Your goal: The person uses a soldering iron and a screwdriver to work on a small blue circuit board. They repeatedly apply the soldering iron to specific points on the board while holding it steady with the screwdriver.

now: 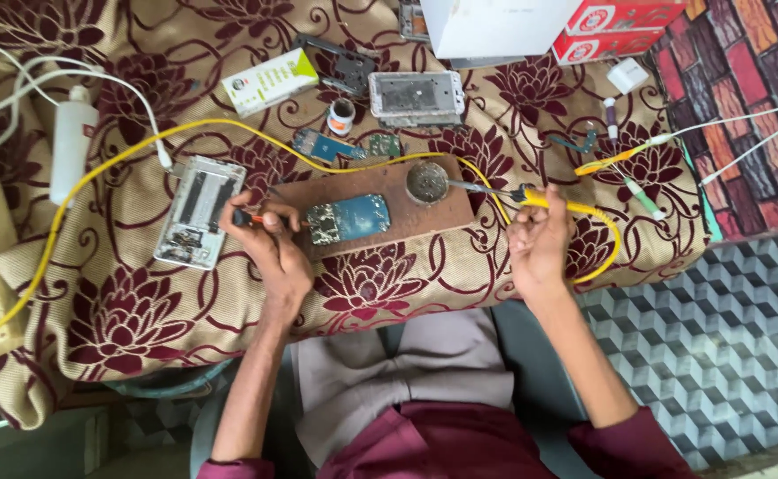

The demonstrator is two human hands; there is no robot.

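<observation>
Seated at the desk (123, 319), the left hand (269, 244) grips a small tool beside the circuit board (349, 219) on the wooden block (424, 217), the right hand (540, 239) clamps the yellow soldering iron (495, 191), whose tip near the flux tin (427, 182) might scorch the cloth or trailing cable (229, 129).

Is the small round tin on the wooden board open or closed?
Open. The round tin on the wooden board has no lid, and its grey inside shows. The soldering iron in the right hand points toward it.

Floral-clothed table (141, 310): wooden board (442, 217), phone frames (198, 213), white bottle (72, 146), boxes (269, 82).
</observation>
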